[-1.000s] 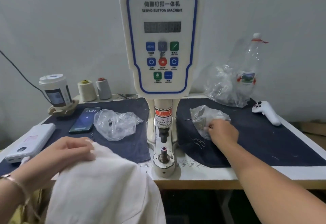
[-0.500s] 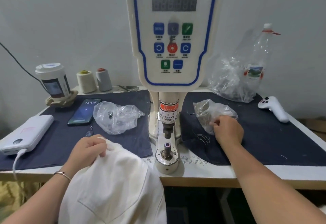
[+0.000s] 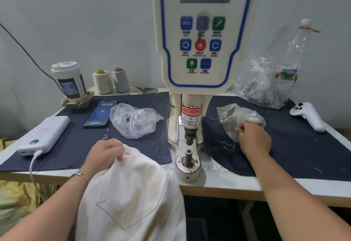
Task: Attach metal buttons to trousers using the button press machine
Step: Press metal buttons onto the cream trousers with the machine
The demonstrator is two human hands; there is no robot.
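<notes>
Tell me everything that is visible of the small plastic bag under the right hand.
The small plastic bag is clear, thin and crumpled, with greyish small pieces inside that are too blurred to identify. It lies on the dark blue cloth to the right of the button press machine, in front of a bigger clear bag. The right hand rests on its near end with curled fingers at the plastic; whether they pinch something cannot be told.

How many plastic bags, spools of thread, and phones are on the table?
Plastic bags: 3, the left bag, the bag by the right hand, the big bag at the back
Thread spools: 2, a cream spool and a grey spool
Phones: 1, the phone
Total: 6
</notes>
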